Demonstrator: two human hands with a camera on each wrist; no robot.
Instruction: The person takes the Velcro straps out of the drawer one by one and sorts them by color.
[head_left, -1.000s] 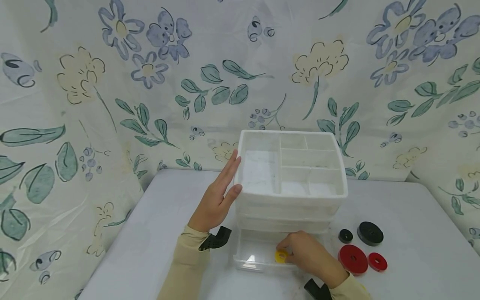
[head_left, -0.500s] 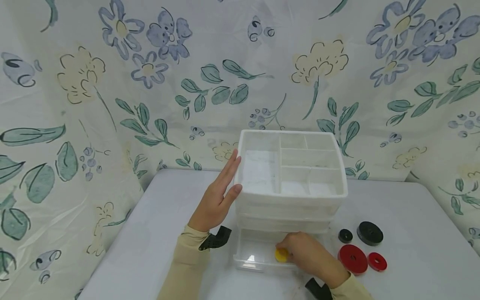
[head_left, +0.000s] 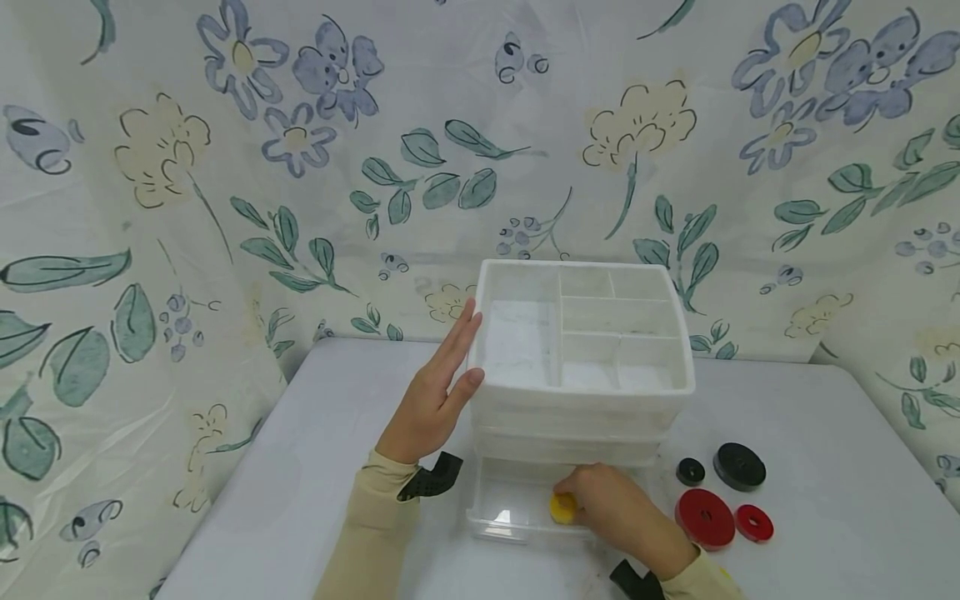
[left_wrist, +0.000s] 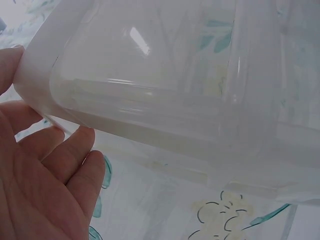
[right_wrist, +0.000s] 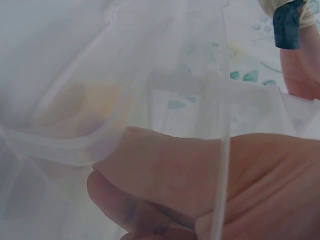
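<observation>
A white plastic drawer organizer (head_left: pixel 517 408) with a compartment top stands on the table. Its clear bottom drawer (head_left: pixel 498 500) is pulled out. My left hand (head_left: pixel 427 408) lies against the organizer's left side with fingers extended; in the left wrist view, the fingers (left_wrist: pixel 82 150) touch its lower edge. Inside the drawer's right part, my right hand (head_left: pixel 618 508) pinches a small yellow ring (head_left: pixel 562 509) between thumb and fingers. In the right wrist view, yellow shows only as a blur through the clear drawer wall (right_wrist: pixel 60 150).
Right of the organizer lie a small black disc (head_left: pixel 691 472), a large black disc (head_left: pixel 740 467), a large red disc (head_left: pixel 705 518) and a small red ring (head_left: pixel 754 523). A flower-patterned cloth (head_left: pixel 450 100) hangs behind the table (head_left: pixel 315 467).
The yellow ring has tilted slightly in the right hand's fingers, its hole less visible than a second ago. The left hand and organizer have not moved.
</observation>
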